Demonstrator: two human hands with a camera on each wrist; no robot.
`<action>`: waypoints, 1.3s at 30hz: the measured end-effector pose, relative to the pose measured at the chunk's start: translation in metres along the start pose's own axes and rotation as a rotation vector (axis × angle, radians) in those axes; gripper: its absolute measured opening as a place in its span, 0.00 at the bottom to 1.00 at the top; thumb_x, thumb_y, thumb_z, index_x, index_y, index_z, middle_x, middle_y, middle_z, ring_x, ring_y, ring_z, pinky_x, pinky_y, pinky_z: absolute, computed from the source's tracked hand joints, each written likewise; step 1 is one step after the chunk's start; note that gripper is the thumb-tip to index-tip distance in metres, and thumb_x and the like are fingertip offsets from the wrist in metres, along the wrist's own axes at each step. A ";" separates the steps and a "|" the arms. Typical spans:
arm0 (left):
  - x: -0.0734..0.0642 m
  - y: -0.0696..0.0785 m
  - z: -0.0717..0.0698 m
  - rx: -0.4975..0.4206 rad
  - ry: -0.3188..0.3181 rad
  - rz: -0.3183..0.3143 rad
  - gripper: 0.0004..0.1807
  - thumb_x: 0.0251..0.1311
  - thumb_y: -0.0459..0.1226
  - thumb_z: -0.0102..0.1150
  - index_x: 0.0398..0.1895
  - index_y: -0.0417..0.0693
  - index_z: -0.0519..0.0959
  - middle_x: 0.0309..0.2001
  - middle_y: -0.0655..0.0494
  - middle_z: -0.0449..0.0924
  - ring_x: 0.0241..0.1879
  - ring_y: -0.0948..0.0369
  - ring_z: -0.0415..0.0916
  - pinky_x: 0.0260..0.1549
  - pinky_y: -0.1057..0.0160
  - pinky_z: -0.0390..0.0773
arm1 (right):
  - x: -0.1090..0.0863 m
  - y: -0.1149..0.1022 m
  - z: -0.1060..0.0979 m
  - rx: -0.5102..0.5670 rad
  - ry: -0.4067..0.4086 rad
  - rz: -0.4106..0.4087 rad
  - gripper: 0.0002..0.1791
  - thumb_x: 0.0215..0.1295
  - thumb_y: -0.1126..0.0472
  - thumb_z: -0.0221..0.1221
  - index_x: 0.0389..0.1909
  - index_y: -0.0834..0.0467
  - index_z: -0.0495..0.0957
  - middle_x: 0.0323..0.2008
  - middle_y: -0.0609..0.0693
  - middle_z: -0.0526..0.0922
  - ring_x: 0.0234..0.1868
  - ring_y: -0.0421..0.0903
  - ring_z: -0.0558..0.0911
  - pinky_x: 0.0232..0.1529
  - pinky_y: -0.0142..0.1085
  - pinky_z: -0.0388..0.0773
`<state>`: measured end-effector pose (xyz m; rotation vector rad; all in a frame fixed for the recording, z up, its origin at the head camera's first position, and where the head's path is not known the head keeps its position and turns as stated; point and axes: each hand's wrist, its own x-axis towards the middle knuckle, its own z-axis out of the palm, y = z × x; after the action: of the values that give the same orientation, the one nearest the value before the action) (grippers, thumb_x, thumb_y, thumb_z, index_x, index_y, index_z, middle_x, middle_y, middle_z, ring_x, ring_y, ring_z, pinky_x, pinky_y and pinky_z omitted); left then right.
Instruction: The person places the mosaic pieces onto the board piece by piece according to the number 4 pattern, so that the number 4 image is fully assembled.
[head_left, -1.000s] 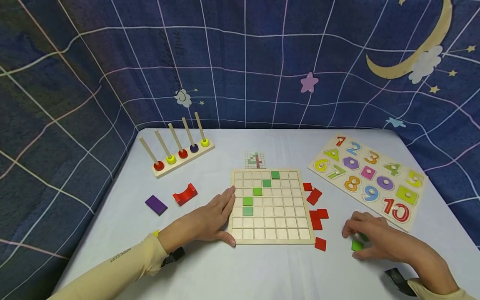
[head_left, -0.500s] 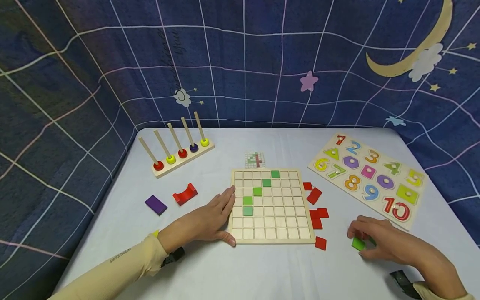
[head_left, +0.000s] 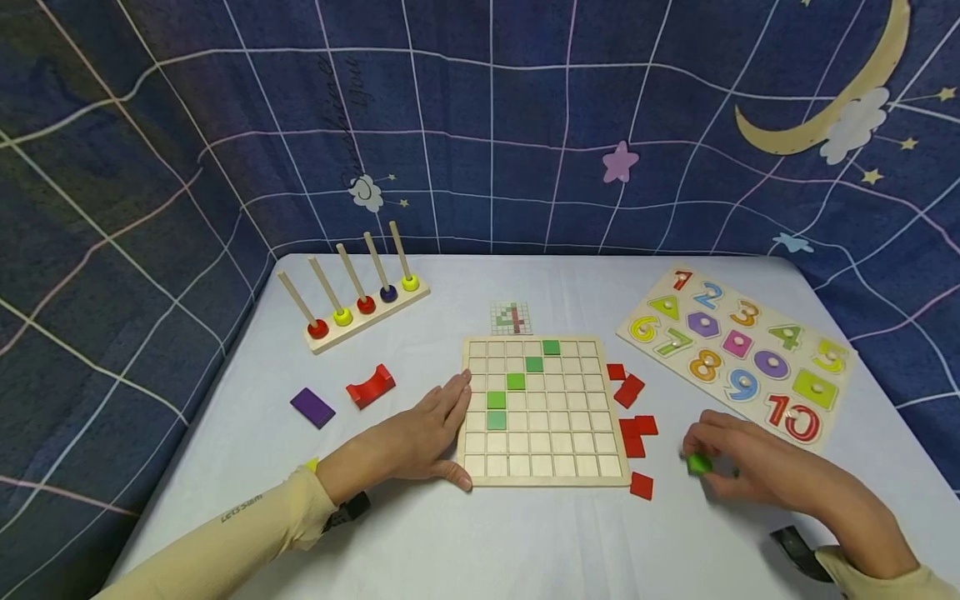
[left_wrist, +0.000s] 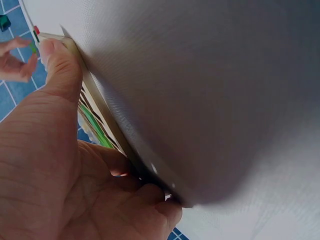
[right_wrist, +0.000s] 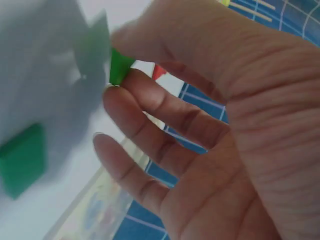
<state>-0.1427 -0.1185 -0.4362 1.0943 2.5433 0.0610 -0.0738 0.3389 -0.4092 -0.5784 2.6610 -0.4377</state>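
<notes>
Green tile (right_wrist: 119, 66) — pinched in right-hand fingers (right_wrist: 160, 97).

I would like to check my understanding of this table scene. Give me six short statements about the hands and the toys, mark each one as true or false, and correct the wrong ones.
1. The right hand pinches a green tile. True.
2. The left hand touches the right edge of the grid board. False: it is at the left edge.
3. Five green tiles sit in the grid. True.
4. The loose red tiles lie left of the board. False: they lie along its right side.
5. The purple piece lies apart from the red curved block. True.
6. The five pegs are all bare. False: each carries one ring.
</notes>
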 end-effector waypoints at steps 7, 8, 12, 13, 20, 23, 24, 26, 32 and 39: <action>0.000 0.001 0.000 -0.011 -0.009 -0.002 0.72 0.56 0.70 0.68 0.85 0.29 0.46 0.88 0.35 0.37 0.88 0.43 0.41 0.86 0.47 0.54 | 0.019 -0.014 -0.009 -0.029 0.046 -0.131 0.17 0.60 0.58 0.77 0.48 0.44 0.84 0.43 0.34 0.77 0.44 0.34 0.75 0.49 0.33 0.86; 0.000 0.002 0.000 -0.011 -0.012 -0.003 0.72 0.56 0.70 0.68 0.85 0.29 0.46 0.88 0.36 0.37 0.88 0.43 0.41 0.86 0.48 0.54 | 0.023 -0.017 -0.011 -0.025 0.039 -0.138 0.17 0.60 0.58 0.77 0.48 0.44 0.85 0.43 0.34 0.78 0.45 0.34 0.76 0.50 0.33 0.86; 0.002 0.002 0.000 0.003 -0.022 -0.013 0.73 0.55 0.71 0.68 0.86 0.31 0.45 0.89 0.37 0.37 0.89 0.44 0.40 0.86 0.49 0.54 | 0.040 -0.027 -0.016 -0.032 0.035 -0.182 0.16 0.61 0.60 0.75 0.48 0.47 0.85 0.44 0.37 0.79 0.45 0.36 0.76 0.49 0.34 0.86; 0.003 0.002 0.000 0.004 -0.025 -0.017 0.73 0.55 0.71 0.67 0.86 0.31 0.45 0.89 0.38 0.36 0.89 0.45 0.40 0.86 0.49 0.54 | 0.044 -0.030 -0.018 -0.033 0.039 -0.194 0.15 0.62 0.61 0.74 0.48 0.47 0.85 0.44 0.38 0.79 0.44 0.37 0.76 0.48 0.33 0.86; 0.005 0.000 -0.004 0.011 -0.040 -0.028 0.73 0.54 0.71 0.68 0.86 0.33 0.44 0.89 0.39 0.35 0.89 0.46 0.39 0.86 0.50 0.53 | 0.076 -0.054 -0.019 -0.012 0.065 -0.312 0.14 0.60 0.69 0.67 0.44 0.51 0.83 0.41 0.42 0.76 0.42 0.39 0.74 0.40 0.28 0.75; 0.004 0.000 -0.005 0.003 -0.044 -0.030 0.73 0.54 0.71 0.68 0.86 0.32 0.45 0.89 0.39 0.35 0.89 0.46 0.39 0.86 0.50 0.53 | 0.094 -0.069 -0.014 -0.044 0.075 -0.378 0.13 0.59 0.70 0.67 0.43 0.52 0.82 0.39 0.44 0.75 0.42 0.39 0.72 0.41 0.29 0.74; 0.004 0.000 -0.005 0.000 -0.047 -0.032 0.73 0.54 0.71 0.68 0.86 0.32 0.44 0.89 0.38 0.35 0.89 0.45 0.38 0.87 0.50 0.52 | 0.101 -0.074 -0.012 -0.064 0.077 -0.404 0.13 0.60 0.69 0.67 0.43 0.53 0.82 0.39 0.45 0.75 0.41 0.39 0.71 0.41 0.30 0.75; 0.003 0.001 -0.005 -0.006 -0.055 -0.036 0.73 0.55 0.71 0.68 0.86 0.32 0.44 0.89 0.38 0.34 0.89 0.45 0.38 0.87 0.50 0.52 | 0.114 -0.084 -0.007 -0.101 0.080 -0.454 0.12 0.60 0.69 0.68 0.43 0.54 0.82 0.38 0.45 0.75 0.41 0.40 0.70 0.42 0.31 0.74; 0.001 0.002 -0.003 -0.011 -0.069 -0.046 0.73 0.55 0.71 0.67 0.86 0.32 0.44 0.89 0.37 0.33 0.89 0.45 0.37 0.87 0.50 0.52 | 0.140 -0.107 0.008 -0.129 0.095 -0.528 0.12 0.62 0.68 0.68 0.45 0.55 0.82 0.37 0.46 0.76 0.41 0.42 0.72 0.45 0.35 0.75; 0.002 0.002 -0.004 -0.009 -0.055 -0.025 0.72 0.56 0.71 0.66 0.86 0.32 0.44 0.88 0.36 0.33 0.89 0.44 0.37 0.87 0.49 0.52 | 0.150 -0.118 0.020 -0.160 0.206 -0.600 0.09 0.67 0.66 0.69 0.46 0.53 0.83 0.40 0.47 0.80 0.44 0.43 0.76 0.48 0.39 0.72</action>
<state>-0.1443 -0.1151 -0.4327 1.0460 2.5051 0.0354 -0.1524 0.1653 -0.4268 -1.4659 2.6879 -0.4648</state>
